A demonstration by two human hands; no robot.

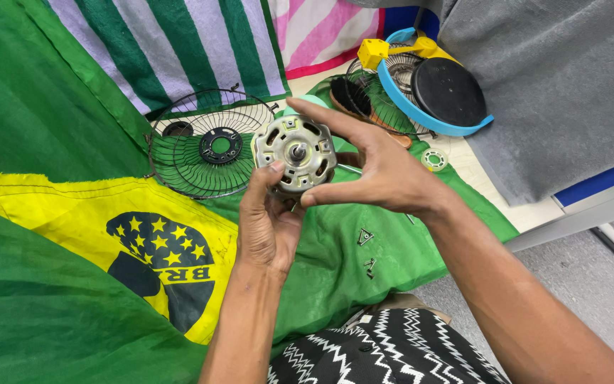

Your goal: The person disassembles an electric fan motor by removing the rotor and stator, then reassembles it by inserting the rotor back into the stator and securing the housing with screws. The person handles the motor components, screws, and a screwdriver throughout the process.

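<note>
Right now you've got the fan motor (295, 154) up in the middle of the frame, held clear of the green cloth (30, 107) between both hands. Your left hand (268, 227) comes up from below, thumb pressed on the motor's lower left edge, fingers closed round the underside. Your right hand (378, 171) wraps in from the right, index finger arched over the top rim, thumb pinching beneath, so both hands are clamped on the housing. Judging by all that metal, it should feel dense and rigid, with hard stamped edges; the rim is the sound place to grip, keeping off the short shaft poking out at the centre. Just behind it, left of centre, a wire fan guard (211, 146) lies flat on the cloth. Upper right, a blue ring (399, 99) with a black disc (449, 91) sits over another grille, a yellow part (374, 53) beside it. No real containers here: small screws (368, 265) lie loose on the cloth, lower right of your hands.
</note>
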